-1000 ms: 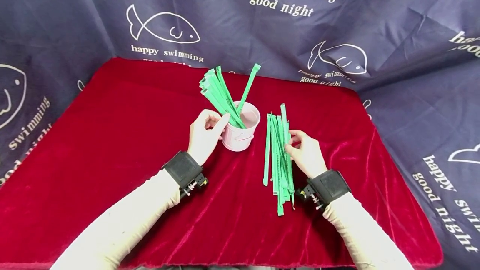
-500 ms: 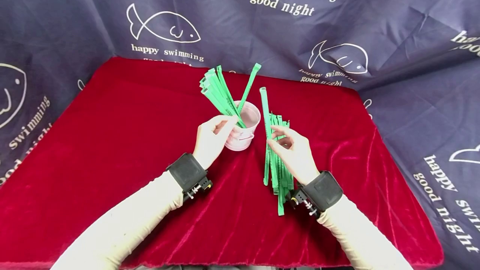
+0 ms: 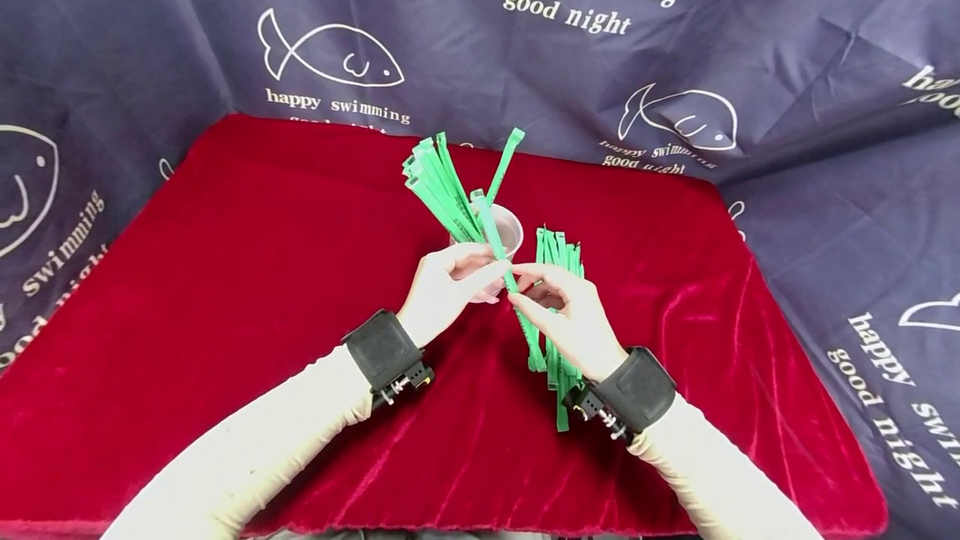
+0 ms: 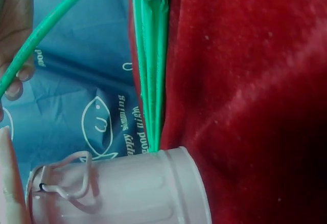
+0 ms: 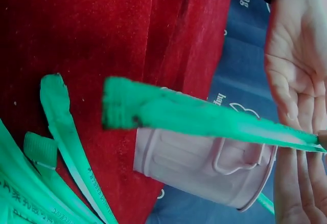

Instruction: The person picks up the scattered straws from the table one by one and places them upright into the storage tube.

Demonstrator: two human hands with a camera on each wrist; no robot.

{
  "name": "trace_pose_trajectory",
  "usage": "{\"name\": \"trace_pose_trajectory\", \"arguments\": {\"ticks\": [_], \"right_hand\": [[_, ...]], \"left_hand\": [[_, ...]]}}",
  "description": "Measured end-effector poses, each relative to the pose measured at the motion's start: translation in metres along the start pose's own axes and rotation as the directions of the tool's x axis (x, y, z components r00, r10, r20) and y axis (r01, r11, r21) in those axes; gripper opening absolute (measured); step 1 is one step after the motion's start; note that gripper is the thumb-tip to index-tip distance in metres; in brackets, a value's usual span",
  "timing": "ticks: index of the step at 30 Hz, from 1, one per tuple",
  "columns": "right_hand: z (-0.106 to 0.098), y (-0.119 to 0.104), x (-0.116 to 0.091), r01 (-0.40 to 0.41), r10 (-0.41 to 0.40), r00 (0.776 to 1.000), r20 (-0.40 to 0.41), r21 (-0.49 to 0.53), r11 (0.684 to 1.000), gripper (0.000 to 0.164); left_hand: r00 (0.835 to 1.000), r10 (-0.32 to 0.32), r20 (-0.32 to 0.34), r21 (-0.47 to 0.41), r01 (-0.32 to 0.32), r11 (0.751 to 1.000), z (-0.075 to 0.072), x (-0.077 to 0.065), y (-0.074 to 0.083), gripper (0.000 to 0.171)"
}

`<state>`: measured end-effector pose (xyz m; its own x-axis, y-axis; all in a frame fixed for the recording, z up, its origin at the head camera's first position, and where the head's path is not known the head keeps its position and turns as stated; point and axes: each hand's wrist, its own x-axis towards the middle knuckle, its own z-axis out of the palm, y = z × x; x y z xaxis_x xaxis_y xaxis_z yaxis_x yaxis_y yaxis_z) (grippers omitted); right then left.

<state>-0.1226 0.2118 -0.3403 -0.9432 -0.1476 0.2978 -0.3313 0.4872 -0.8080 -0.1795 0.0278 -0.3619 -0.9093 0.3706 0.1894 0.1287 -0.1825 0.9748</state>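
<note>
My right hand [image 3: 566, 315] pinches a long, slim green wrapped stick [image 3: 491, 227] between thumb and fingers. The stick leans up and left in front of a small pale pink bucket [image 4: 122, 188]. Its crimped end shows large in the right wrist view. My left hand [image 3: 453, 286] has its thumb and fingertips at the middle of this stick. In the right wrist view the left hand's fingers look straight behind it. Several similar sticks [image 3: 438, 194] stand in the bucket, fanned to the left, and one leans right. Both hands partly hide the bucket in the head view.
A loose pile of similar green sticks [image 3: 558, 248] lies on the red velvet cloth [image 3: 300, 232] to the right of the bucket, partly under my right hand. A dark blue curtain [image 3: 465, 40] with fish prints hangs behind and beside the table.
My right hand has lifted one stick from the pile and carried it left to the bucket's front. My left hand has moved from the bucket's left side rightward to meet the stick.
</note>
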Motion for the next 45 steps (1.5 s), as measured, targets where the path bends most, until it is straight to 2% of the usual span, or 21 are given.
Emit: {"name": "trace_pose_trajectory", "arguments": {"ticks": [3,9,12,17,21,24,27,31,36,40,45], "right_hand": [[0.001,0.0,0.0,0.023,-0.023,1.0,0.009,-0.003,1.0,0.032],[0.002,0.001,0.002,0.032,-0.031,0.999,0.013,-0.016,0.999,0.028],[0.001,0.001,0.001,0.02,-0.02,1.0,0.017,-0.019,1.0,0.027],[0.001,0.003,0.0,-0.013,0.014,1.0,0.014,-0.03,0.999,0.028],[0.0,0.005,-0.001,-0.01,0.011,1.0,0.016,-0.057,0.998,0.026],[-0.001,0.008,-0.001,-0.005,0.007,1.0,0.021,-0.077,0.997,0.025],[-0.003,0.011,0.0,-0.006,0.008,1.0,0.02,-0.102,0.995,0.024],[-0.004,0.015,0.001,-0.012,0.014,1.0,0.013,-0.133,0.991,0.024],[-0.006,0.021,0.001,-0.048,0.05,0.999,0.007,-0.14,0.989,0.028],[-0.008,0.026,0.001,-0.076,0.076,0.997,-0.004,-0.134,0.988,0.032],[-0.013,0.034,0.001,-0.094,0.088,0.995,-0.045,-0.175,0.98,0.033]], "left_hand": [[1.0,0.025,-0.008,-0.018,-0.025,1.0,0.001,0.0,0.001,0.024],[0.999,0.03,-0.044,-0.028,-0.031,0.999,0.002,-0.001,0.005,0.019],[0.993,0.079,-0.083,0.034,-0.076,0.997,0.001,-0.001,0.006,0.019],[0.972,0.184,-0.147,0.141,-0.164,0.976,-0.001,0.001,0.007,0.019],[0.946,0.25,-0.206,0.156,-0.221,0.963,-0.003,0.003,0.01,0.018],[0.925,0.27,-0.269,0.103,-0.251,0.963,-0.005,0.005,0.012,0.017],[0.911,0.255,-0.324,-0.015,-0.275,0.961,-0.008,0.008,0.014,0.016],[0.89,0.253,-0.38,-0.137,-0.325,0.936,-0.013,0.011,0.018,0.016],[0.85,0.281,-0.445,-0.156,-0.383,0.911,-0.018,0.016,0.02,0.017],[0.826,0.305,-0.474,-0.17,-0.425,0.889,-0.022,0.018,0.02,0.017],[0.792,0.334,-0.511,-0.175,-0.477,0.862,-0.026,0.02,0.019,0.019]]}}
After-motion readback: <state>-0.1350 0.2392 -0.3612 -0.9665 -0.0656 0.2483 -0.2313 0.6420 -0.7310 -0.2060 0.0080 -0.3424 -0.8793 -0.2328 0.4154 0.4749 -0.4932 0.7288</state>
